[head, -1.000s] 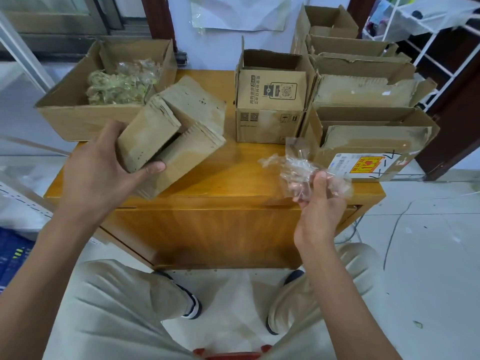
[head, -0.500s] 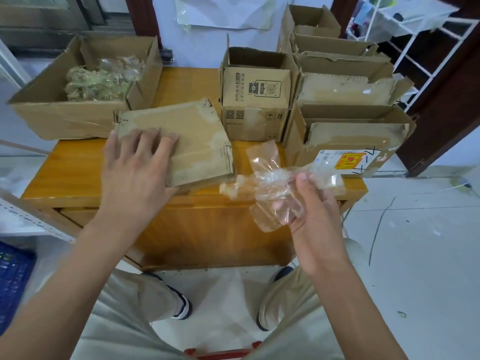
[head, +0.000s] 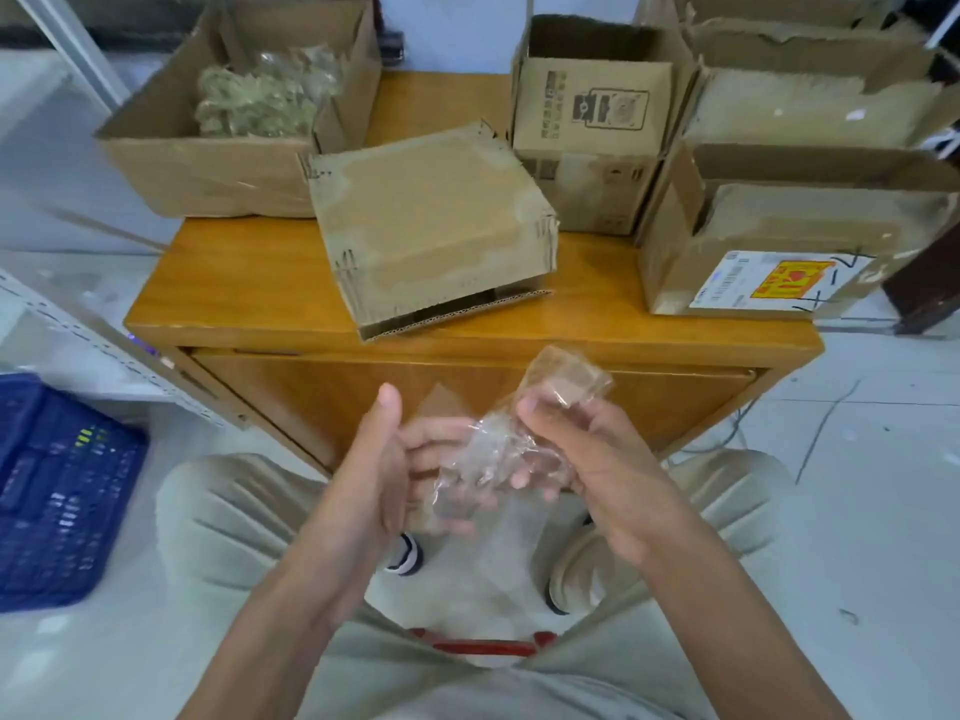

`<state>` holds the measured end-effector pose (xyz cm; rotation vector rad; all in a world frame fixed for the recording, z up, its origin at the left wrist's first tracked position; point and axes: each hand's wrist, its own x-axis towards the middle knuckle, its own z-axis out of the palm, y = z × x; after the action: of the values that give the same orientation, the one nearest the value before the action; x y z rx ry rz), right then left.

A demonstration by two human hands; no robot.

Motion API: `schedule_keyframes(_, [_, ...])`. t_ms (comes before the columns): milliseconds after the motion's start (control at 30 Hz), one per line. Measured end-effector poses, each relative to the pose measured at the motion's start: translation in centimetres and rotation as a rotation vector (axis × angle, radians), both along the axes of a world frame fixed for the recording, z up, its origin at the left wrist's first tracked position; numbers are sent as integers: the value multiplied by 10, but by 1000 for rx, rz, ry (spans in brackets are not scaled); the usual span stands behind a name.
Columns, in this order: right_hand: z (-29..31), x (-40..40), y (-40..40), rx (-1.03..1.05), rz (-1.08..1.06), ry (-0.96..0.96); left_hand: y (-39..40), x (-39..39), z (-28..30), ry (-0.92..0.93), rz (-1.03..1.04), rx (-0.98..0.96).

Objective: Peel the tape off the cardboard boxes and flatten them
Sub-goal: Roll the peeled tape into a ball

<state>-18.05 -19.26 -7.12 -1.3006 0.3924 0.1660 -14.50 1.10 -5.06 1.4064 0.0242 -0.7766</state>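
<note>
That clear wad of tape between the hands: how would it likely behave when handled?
The tape wad looks crumpled and thin, so probably floppy and very light. It clings between the left hand and right hand, so likely sticky and hard to drop cleanly.

Bright even indoor light, soft shadows, sheen on wooden tabletop, wide-angle bending at edges, slight blur

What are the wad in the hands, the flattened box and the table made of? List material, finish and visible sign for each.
Wad of tape: thin clear plastic film, glossy and crinkled, with brown paper fibres stuck on.
Flattened box: corrugated cardboard, matte brown; fluting shows along its front edge.
Table: looks like wood or wood veneer, orange grain under a glossy varnish.
</note>
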Motion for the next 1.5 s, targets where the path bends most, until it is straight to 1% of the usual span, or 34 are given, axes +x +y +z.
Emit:
schedule_keyframes(33, [-4, 1, 5, -62, 11, 22, -3, -5, 0, 2, -31, 6])
schedule_keyframes(100, [-15, 3, 11, -232, 19, 25, -8, -10, -6, -62, 42, 80])
schedule_keyframes(133, [-21, 3, 12, -329, 18, -9, -9, -10, -11, -87, 85, 120])
schedule_keyframes(200, [-31, 2, 14, -490, -17, -103, -9, -6, -26, -76, 113, 172])
schedule_keyframes(233, [-35, 0, 15, -535, -48, -144, -10, -5, -31, -45, 119, 175])
schedule_keyframes(300, [-36, -3, 14, -507, -80, -231, -12, -5, -39, 0, 134, 159])
schedule_keyframes(333, [-36, -4, 13, -500, -63, -284, -14, -6, -42, -1, 159, 144])
schedule_keyframes(367, [-36, -6, 12, -535, -26, -344, -16, -7, -43, -9, 191, 130])
schedule_keyframes(433, [-38, -9, 11, -688, 109, -433, -21, -7, -45, -29, 240, 114])
schedule_keyframes(500, [-40, -9, 9, -812, 249, -408, -25, -7, -47, -66, 246, 116])
schedule_keyframes(533, [-40, -9, 7, -836, 296, -375, -27, -7, -47, -91, 240, 119])
schedule_keyframes(567, [-40, -11, 6, -840, 326, -356, -28, -6, -46, -106, 238, 121])
schedule_keyframes(600, [-38, -13, 5, -791, 336, -351, -29, -4, -47, -108, 242, 123])
schedule_keyframes(633, [-37, -16, 5, -685, 327, -340, -30, -3, -48, -106, 246, 125])
schedule_keyframes(667, [-36, -19, 4, -524, 285, -306, -32, -2, -49, -109, 246, 133])
schedule_keyframes(700, [-35, -22, 3, -411, 240, -268, -33, -1, -49, -112, 244, 140])
schedule_keyframes(733, [-34, -24, 2, -368, 211, -246, -35, -1, -49, -116, 242, 136])
schedule_keyframes(833, [-32, -24, 6, -514, 145, -265, -38, -1, -46, -137, 233, 110])
schedule_keyframes(967, [-38, -24, 3, -577, 3, -249, -39, -4, -43, -187, 190, 125])
schedule_keyframes(1067, [-41, -24, 3, -551, -86, -228, -39, -4, -40, -145, 134, 77])
schedule_keyframes(1167, [-44, -23, 1, -532, -141, -246, -37, -6, -39, -140, 66, 27])
schedule_keyframes(1300, [-43, -22, 1, -588, -139, -250, -30, -3, -45, -190, 4, 65])
schedule_keyframes(1367, [-42, -22, 1, -594, -149, -253, -28, 0, -49, -111, 14, 10])
schedule_keyframes(1433, [-40, -23, 1, -539, -167, -284, -27, 3, -50, -18, 31, -81])
schedule_keyframes(1500, [-38, -22, 4, -490, -170, -306, -25, 5, -50, -22, 0, -115])
